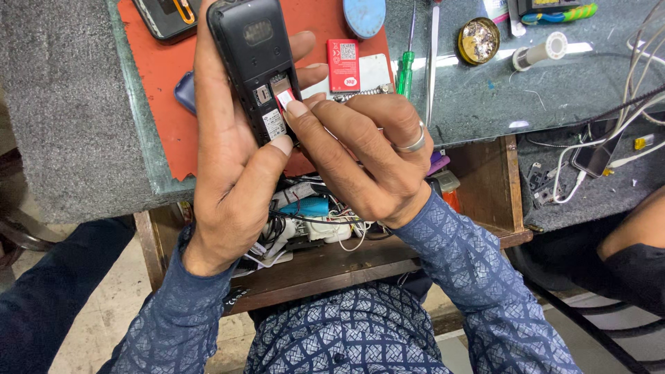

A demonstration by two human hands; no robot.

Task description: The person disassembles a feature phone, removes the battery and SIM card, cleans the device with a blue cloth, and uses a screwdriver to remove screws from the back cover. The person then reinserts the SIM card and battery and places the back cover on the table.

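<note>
My left hand (225,166) grips a black mobile phone (251,48) with its back cover off, back side up, above the workbench edge. My right hand (364,149), with a silver ring on one finger, pinches a small red and white card (284,98) and holds it against the slot in the phone's open back. My right thumb tip rests on the card. A red battery (343,64) lies on a white card on the orange mat (156,83) just beyond my fingers.
On the grey-green worktop (478,97) lie a green-handled screwdriver (406,69), tweezers (432,55), a blue round lid (364,15), a brass tin (478,40) and another phone (166,15). An open wooden drawer (325,260) holds wires. Another person's arm (634,239) is at right.
</note>
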